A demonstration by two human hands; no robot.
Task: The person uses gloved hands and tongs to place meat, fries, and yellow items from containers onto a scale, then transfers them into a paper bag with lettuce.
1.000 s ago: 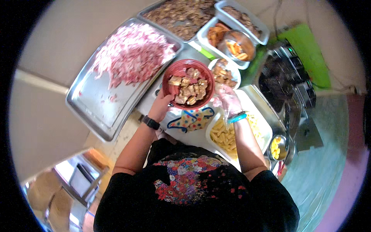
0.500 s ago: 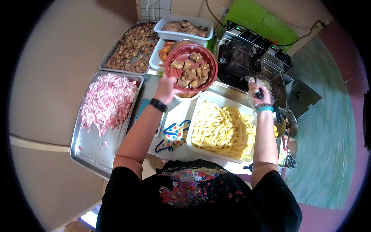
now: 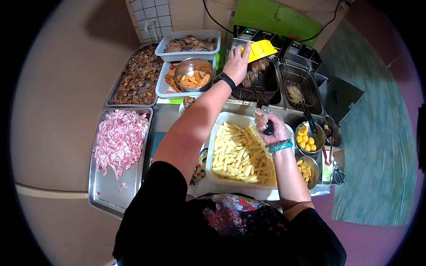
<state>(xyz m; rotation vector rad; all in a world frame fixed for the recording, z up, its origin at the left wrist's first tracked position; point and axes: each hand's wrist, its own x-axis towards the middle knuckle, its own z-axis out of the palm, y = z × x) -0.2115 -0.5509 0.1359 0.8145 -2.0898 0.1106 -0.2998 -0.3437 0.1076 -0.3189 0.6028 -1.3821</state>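
My left hand [image 3: 236,66] grips the rim of a bowl [image 3: 260,50], red inside and yellow outside, now tipped over the left fryer with its underside up. Blurred pieces of browned meat [image 3: 259,66] drop from it into the wire fryer basket [image 3: 254,94]. Closed around that basket's black handle is my right hand [image 3: 271,126], in a clear plastic glove. Beneath the right hand sits a white tub of pale cut fries [image 3: 242,153]. The right fryer basket [image 3: 299,91] holds something pale in bubbling oil.
Sliced pink meat [image 3: 122,139] lies on a metal tray at left, with browned meat [image 3: 137,75] on a tray behind. A steel bowl [image 3: 194,66] stands in a white tub. At right are a bowl of yellow balls [image 3: 306,141] and scissors [image 3: 339,175].
My left hand has carried the bowl rightward over the left fryer and turned it over, and meat falls out. My right hand, with the handle, has come nearer and left, above the fries.
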